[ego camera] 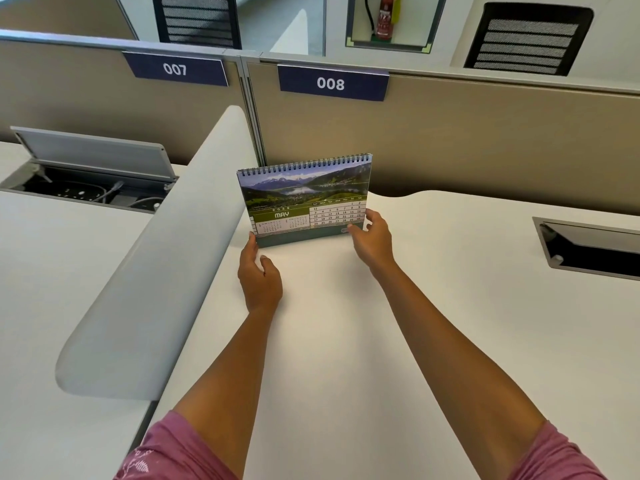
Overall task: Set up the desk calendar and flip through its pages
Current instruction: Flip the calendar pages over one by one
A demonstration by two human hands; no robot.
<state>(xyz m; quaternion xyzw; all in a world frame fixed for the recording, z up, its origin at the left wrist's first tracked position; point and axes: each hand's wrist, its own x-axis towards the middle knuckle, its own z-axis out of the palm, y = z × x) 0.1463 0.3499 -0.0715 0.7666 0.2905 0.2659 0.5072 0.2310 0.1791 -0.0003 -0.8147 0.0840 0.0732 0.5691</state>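
Observation:
A spiral-bound desk calendar (304, 199) stands upright on the white desk (346, 323), near the back partition. Its front page shows a mountain lake photo and the month MAY. My left hand (259, 275) is at the calendar's lower left corner, fingertips touching the edge, thumb apart from it. My right hand (372, 239) is at the lower right corner, thumb and fingers pinching the bottom edge of the page.
A grey rounded divider (162, 258) runs along the desk's left side, close to the calendar. Beige partition panels labelled 007 (175, 69) and 008 (330, 83) stand behind. An open cable hatch (588, 247) is at right, another (90, 174) at left.

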